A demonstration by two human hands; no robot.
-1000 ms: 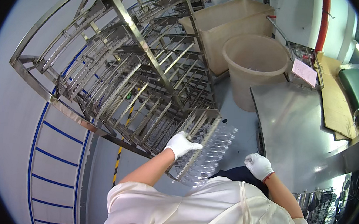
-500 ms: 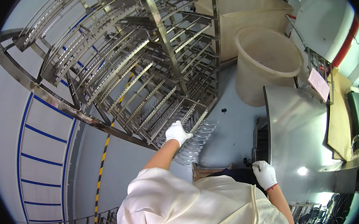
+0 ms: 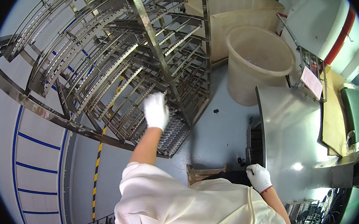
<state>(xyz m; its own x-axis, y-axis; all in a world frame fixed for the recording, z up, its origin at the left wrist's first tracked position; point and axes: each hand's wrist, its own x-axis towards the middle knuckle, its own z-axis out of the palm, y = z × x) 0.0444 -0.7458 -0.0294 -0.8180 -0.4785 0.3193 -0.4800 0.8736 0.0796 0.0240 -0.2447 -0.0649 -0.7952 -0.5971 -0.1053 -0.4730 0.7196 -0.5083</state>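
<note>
My left hand (image 3: 157, 111), in a white glove, is raised over the lower shelf of a tall metal rack (image 3: 157, 46). Motion smears its fingers, so what they hold, if anything, does not show. Just beyond and beside that hand, a dense row of clear, curved pieces (image 3: 174, 135) lines the rack's lowest tier. My right hand (image 3: 259, 178), also gloved in white, lies at the near left corner of a stainless steel table (image 3: 288, 134). Its fingers are curled, and whatever may be inside them is hidden.
Beyond the table stand a round beige tub (image 3: 255, 71) and a rectangular beige bin (image 3: 239, 15). A wire holder with a pink sheet (image 3: 311, 83) is at the table's far side, near cardboard (image 3: 335, 117). A wooden stool (image 3: 202, 173) is close by my body.
My left hand has risen from the clear pieces, moving left and farther in over the rack. The pieces now sit squarely within the rack instead of jutting out. My right hand stays at the table corner.
</note>
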